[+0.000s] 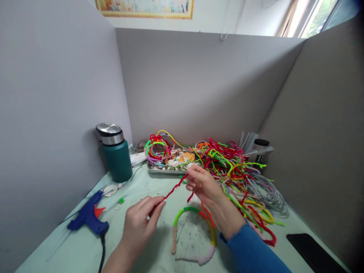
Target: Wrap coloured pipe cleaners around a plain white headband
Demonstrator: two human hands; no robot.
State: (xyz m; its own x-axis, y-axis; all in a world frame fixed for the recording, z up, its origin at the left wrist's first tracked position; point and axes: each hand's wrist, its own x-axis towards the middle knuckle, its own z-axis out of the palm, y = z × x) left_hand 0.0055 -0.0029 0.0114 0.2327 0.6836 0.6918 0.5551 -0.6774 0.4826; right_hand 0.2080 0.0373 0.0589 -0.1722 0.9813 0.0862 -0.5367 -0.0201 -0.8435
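Observation:
A thin red strand of fuzzy yarn [175,187] stretches on a slant between my two hands, above the table. My left hand [143,220] pinches its lower end between thumb and fingers. Higher up and to the right, my right hand [201,184] grips the other end, and a short red tail hangs below those fingers. Beneath the hands lies a headband-shaped hoop [178,218] wrapped in sections of green, orange, yellow, pale pink and tan. An orange strand [209,216] rests by the hoop's upper right, partly behind my right wrist.
A blue glue gun [88,216] and a teal bottle [116,161] stand at the left. Behind the hands, a metal tray [162,171] holds shells and wrapped rings. At the right are a tangled yarn heap [222,159], grey cord [270,193] and a black phone [313,250]. Grey panels enclose the table.

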